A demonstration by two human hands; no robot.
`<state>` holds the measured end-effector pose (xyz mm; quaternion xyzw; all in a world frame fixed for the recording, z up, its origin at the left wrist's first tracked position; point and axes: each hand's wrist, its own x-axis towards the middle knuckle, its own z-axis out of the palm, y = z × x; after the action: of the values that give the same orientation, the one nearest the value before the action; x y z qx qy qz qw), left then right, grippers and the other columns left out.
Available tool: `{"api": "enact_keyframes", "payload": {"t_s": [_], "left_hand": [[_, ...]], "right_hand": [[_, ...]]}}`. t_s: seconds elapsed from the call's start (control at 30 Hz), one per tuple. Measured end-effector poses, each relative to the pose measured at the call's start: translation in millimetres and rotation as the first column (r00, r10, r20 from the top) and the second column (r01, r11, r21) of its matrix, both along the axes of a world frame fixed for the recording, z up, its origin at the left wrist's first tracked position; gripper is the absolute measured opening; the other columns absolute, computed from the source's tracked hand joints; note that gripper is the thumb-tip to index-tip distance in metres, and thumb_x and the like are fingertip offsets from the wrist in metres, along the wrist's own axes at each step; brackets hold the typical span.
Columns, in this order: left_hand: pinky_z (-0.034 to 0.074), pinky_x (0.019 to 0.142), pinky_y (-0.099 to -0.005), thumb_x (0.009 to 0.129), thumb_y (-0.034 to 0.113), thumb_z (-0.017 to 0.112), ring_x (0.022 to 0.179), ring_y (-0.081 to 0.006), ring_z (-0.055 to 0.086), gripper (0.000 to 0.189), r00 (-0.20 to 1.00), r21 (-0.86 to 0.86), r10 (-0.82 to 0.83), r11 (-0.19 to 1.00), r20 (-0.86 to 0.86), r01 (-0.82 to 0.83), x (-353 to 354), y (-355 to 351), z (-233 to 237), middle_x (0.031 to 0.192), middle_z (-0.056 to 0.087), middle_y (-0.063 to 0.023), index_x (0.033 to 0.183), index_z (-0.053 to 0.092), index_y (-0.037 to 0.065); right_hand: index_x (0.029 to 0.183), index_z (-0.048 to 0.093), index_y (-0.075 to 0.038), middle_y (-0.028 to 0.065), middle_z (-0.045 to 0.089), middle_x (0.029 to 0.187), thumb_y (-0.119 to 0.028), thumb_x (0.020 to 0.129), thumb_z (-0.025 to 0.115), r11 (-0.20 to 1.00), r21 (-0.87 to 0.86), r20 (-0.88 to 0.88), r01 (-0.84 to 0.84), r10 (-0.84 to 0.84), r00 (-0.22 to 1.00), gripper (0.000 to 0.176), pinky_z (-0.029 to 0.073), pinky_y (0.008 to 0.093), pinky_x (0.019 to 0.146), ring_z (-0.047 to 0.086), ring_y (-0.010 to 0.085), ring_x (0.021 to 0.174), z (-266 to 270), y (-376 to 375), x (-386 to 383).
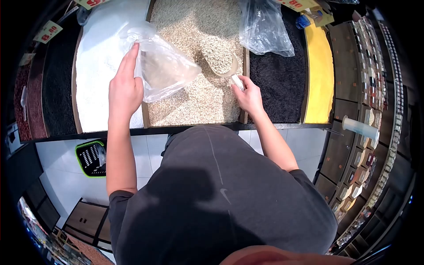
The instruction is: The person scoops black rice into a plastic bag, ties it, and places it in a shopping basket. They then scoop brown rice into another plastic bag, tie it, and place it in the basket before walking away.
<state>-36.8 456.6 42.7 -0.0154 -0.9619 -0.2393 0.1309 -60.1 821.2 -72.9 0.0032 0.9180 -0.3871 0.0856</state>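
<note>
My right hand [248,95] is wrapped round the white handle of a scoop [233,70]. Pale flakes that look like oats [217,58] fill the scoop, which is low over the bin of the same flakes [194,110]. My left hand [126,87] grips the upper edge of a clear plastic bag [165,70], its fingers pointing away from me. The bag hangs over the flakes and the edge of the white bin, its closed corner towards the scoop. Whether anything lies inside the bag is hard to tell through the plastic.
A bin of white grain [95,79] is at the left, with dark grain [62,88] beyond it. Black grain [276,84] and yellow grain [319,75] fill bins at the right. Another plastic bag [266,28] lies at the back. A black-and-green basket [90,159] stands on the floor.
</note>
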Motion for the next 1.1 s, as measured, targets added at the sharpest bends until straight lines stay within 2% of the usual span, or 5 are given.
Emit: {"api": "enact_keyframes", "payload": {"t_s": [0.27,0.37,0.6,1.0,1.1], "left_hand": [[0.057,0.091,-0.0432,0.078,-0.001,0.045,0.117,-0.0379,0.063,0.078,1.000,0.047,0.024,0.999,0.000,-0.024,-18,12,-7,0.159,0.040,-0.0104,0.155,0.037,0.010],[0.057,0.089,-0.0430,0.078,0.001,0.048,0.114,-0.0380,0.064,0.080,0.998,0.064,0.067,0.996,-0.010,-0.067,-30,12,-29,0.162,0.036,-0.0100,0.156,0.034,0.010],[0.057,0.089,-0.0428,0.076,0.002,0.055,0.109,-0.0399,0.066,0.086,0.990,0.072,0.102,0.991,0.093,-0.109,-54,24,-45,0.165,0.029,-0.0098,0.158,0.028,0.007],[0.046,0.110,-0.0428,0.075,0.005,0.057,0.142,-0.0361,0.045,0.096,0.969,0.219,-0.142,0.971,0.202,0.096,-87,56,-46,0.171,0.012,-0.0061,0.162,0.016,0.008],[0.046,0.107,-0.0371,0.075,0.002,0.055,0.155,-0.0306,0.023,0.097,0.932,0.286,-0.233,0.946,0.279,0.151,-84,63,-38,0.170,0.015,-0.0099,0.163,0.016,0.012]], "right_hand": [[0.122,0.066,-0.001,0.0120,0.074,0.093,-0.020,0.090,0.075,0.999,-0.047,-0.093,0.013,-0.018,0.995,0.039,0.054,0.0309,0.075,0.069,0.0154,0.080,13,11,8],[0.120,0.066,-0.001,0.0160,0.074,0.095,-0.019,0.089,0.075,0.999,-0.024,-0.040,0.030,-0.031,0.999,0.037,0.056,0.0352,0.077,0.073,0.0258,0.084,24,15,11],[0.120,0.066,-0.002,0.0115,0.073,0.087,-0.017,0.089,0.076,0.999,-0.034,-0.081,0.021,-0.023,0.996,0.036,0.054,0.0305,0.071,0.068,0.0162,0.074,49,25,19],[0.118,0.067,-0.001,0.0096,0.071,0.083,-0.014,0.088,0.077,0.988,-0.082,-0.090,-0.128,0.120,0.989,0.035,0.051,0.0287,0.066,0.063,0.0122,0.070,79,24,29],[0.118,0.067,0.000,0.0104,0.071,0.083,-0.015,0.088,0.076,0.984,-0.105,-0.064,-0.146,0.140,0.988,0.034,0.051,0.0287,0.065,0.063,0.0126,0.069,79,19,29]]}}
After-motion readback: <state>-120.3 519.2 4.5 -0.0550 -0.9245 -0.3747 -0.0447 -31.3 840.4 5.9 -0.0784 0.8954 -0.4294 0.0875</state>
